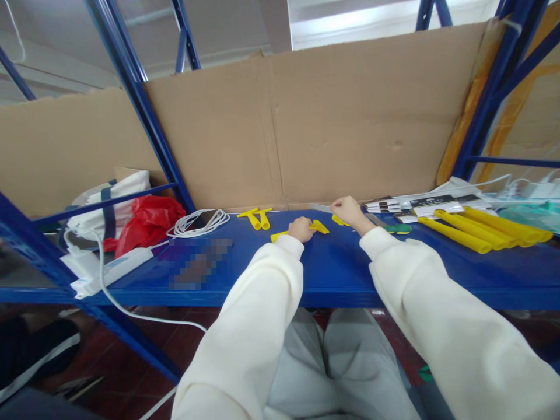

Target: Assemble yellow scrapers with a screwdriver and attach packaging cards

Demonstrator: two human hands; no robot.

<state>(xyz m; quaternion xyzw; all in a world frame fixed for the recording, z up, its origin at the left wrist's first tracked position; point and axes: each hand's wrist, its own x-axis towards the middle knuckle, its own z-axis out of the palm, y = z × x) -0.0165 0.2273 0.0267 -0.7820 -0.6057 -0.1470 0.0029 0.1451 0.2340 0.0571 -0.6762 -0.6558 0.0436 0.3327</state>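
Observation:
My left hand (301,229) is closed around a yellow plastic piece (320,227), which sticks out on both sides of the fist just above the blue tabletop. Its full shape is hidden by the fingers. To the right and slightly farther back, my right hand (349,211) has its fingers pinched on a thin pale strip (321,207) that points left, near the cardboard. Under the right hand lies another yellow piece (339,220), partly covered. Two yellow T-shaped plastic pieces (258,219) lie left of my left hand. A green-handled tool (397,229) rests beside my right wrist.
Several yellow tubes (481,230) and black-and-white packets (431,204) lie at the right. On the left are a coiled white cable (199,223), a red plastic bag (151,219) and a power strip (116,271). A cardboard wall (350,122) and blue posts (151,116) enclose the back.

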